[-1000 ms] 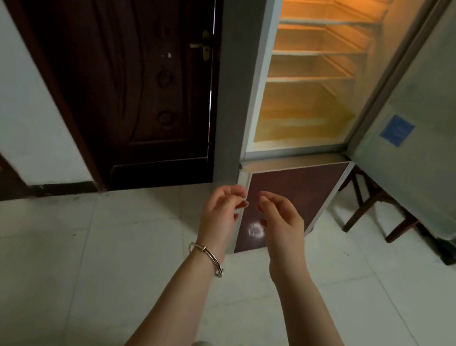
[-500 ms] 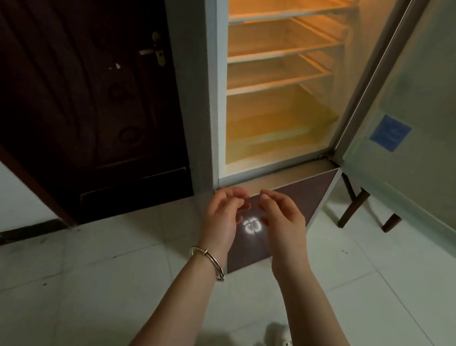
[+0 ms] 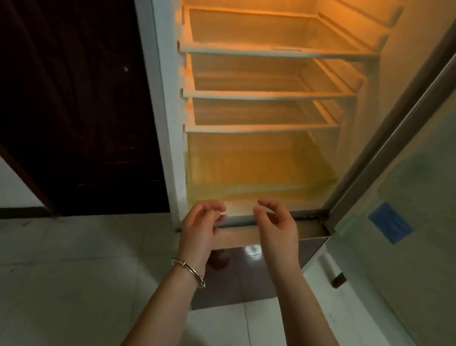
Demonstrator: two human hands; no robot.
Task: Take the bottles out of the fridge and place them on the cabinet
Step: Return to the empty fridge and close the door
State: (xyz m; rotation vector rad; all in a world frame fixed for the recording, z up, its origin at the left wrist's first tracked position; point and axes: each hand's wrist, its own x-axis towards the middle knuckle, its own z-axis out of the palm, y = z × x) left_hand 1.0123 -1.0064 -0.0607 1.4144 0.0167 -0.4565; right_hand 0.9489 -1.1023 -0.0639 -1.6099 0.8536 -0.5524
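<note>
Orange glow from the fridge (image 3: 153,69) filled most of my feed by then, since the head camera had closed right in over the last second and the dark wooden door (image 3: 59,54) slid further left. Both hands had come up too: a moment earlier they sat in front of the brown lower panel (image 3: 235,283), and now the left hand (image 3: 201,225) and right hand (image 3: 277,229) hovered at the bottom lip of the lit compartment, a bit further apart than before. Fingers (image 3: 271,205) were loosely curled and spread, pinching nothing; whether the left ones touched the lip I couldn't tell. Thing is, no bottles anywhere: all three shelves (image 3: 270,54) and the bottom tray (image 3: 250,176) looked bare, and I couldn't make out racks on the open fridge door (image 3: 446,179). Cabinet wasn't in shot either. My guess was the fridge was already cleared out, or whatever's left sat behind that lower panel.
</note>
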